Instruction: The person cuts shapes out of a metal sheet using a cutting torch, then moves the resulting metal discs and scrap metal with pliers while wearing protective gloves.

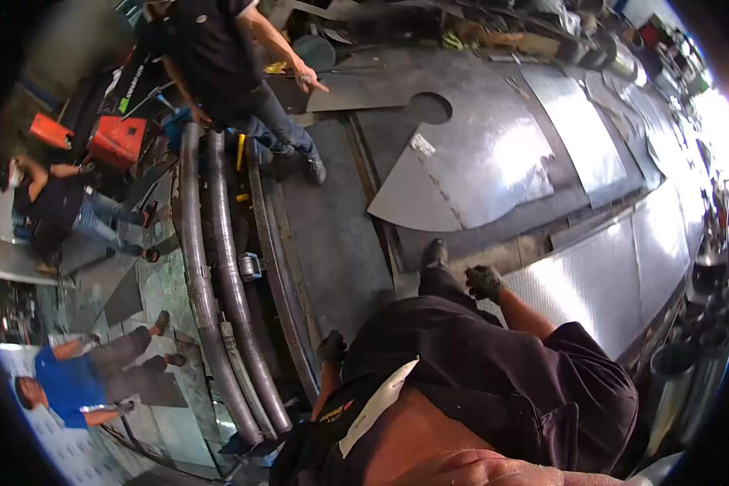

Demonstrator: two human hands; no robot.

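Note:
My left hand (332, 347), in a dark glove, hangs at my side near the edge of a long dark metal rail; its fingers are too dark to make out. My right hand (484, 283), also gloved, is held out beside my thigh with the fingers curled in and nothing showing in them. It overlaps the edge of a shiny textured sheet (575, 283) in this view. Ahead of my boot (435, 253) lies a large cut metal sheet (470, 178) with a curved edge, a row of dark marks and a pale label.
Two long curved metal pipes (228, 243) run along the left. A person in jeans (287, 121) stands ahead, one finger pointing at the sheets. Two more people, one in a blue shirt (77, 385), stand at far left. Red boxes (117, 139) stand behind the pipes; metal cylinders (672, 368) stand at right.

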